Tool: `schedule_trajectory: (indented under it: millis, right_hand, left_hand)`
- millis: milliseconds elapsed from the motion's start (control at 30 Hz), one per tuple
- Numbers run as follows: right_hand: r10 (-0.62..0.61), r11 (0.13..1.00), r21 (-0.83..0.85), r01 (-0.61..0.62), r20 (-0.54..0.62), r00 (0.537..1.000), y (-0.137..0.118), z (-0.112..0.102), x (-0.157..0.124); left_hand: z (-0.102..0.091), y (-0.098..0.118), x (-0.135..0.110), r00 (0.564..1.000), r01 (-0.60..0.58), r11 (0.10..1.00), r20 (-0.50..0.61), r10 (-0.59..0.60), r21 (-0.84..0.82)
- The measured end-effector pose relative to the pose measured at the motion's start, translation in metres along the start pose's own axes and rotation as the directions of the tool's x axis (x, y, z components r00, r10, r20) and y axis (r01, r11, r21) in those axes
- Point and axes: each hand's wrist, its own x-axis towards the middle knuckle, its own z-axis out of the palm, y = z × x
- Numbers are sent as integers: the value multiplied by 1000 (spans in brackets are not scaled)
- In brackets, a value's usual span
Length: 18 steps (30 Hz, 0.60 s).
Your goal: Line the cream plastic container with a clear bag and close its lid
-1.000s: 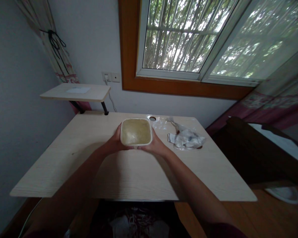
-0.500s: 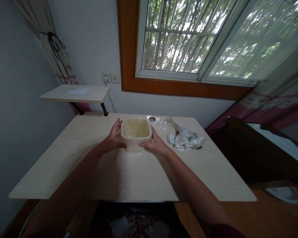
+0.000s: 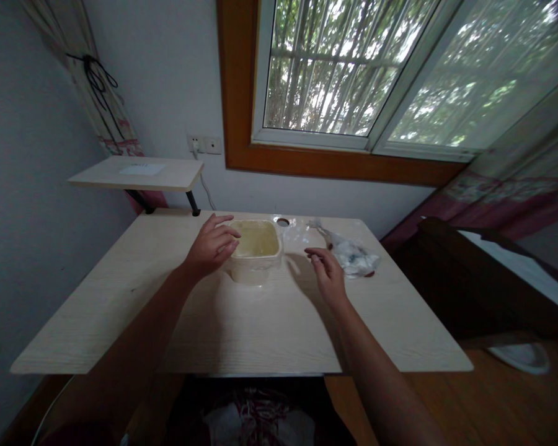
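Note:
A squarish plastic tub point(image 3: 255, 271) with rounded corners stands upright on the desk, its top uncovered and its inside yellowish. I cannot make out whether liquid is in it. At its left side is my left hand point(image 3: 209, 246), open, fingers spread and reaching over the near left rim; whether they touch it is unclear. To the right of the tub and apart from it, my right hand point(image 3: 328, 272) is open with loosely bent fingers and nothing visible in it. Just beyond that hand lies a crumpled clear plastic bag point(image 3: 358, 257) with whitish contents I cannot identify.
The light wooden desk point(image 3: 270, 334) has a cable hole point(image 3: 283, 222) near its back edge. On its back left, a raised shelf point(image 3: 167, 176) with a paper on it stands on black legs. Beyond are the wall and window; a dark piece of furniture point(image 3: 474, 291) stands at right.
Both hands have let go of the tub, which stays in place. My right hand has moved right toward the plastic bag; my left hand has risen to the tub's left rim.

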Motion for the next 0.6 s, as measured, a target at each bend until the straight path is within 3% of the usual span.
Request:
schedule_trajectory:
  millis: [100,200,300,367,467,600]
  right_hand:
    - [4,990,-137,-27,-164,987,12,-26,-1]
    - [36,946,-298,-131,-304,952,27,-52,-2]
    - [25,872,-426,-242,-454,891,46,-74,-2]
    - [26,819,-491,-296,-484,875,60,-82,-3]
    - [68,769,-547,-329,-443,894,78,-84,-5]
    - [78,723,-626,-292,-346,935,88,-78,-8]
  left_hand:
    - [7,-2,-3,1000,19,1000,18,-19,-14]
    - [11,-1,-5,999,40,998,5,-40,-47]
    - [14,1,-9,995,68,993,-66,-74,-92]
    - [17,2,-14,981,101,986,-154,-122,-133]
    - [26,-4,-26,921,153,963,-323,-220,-221]
    - [42,-22,-46,770,283,866,-441,-462,-413]
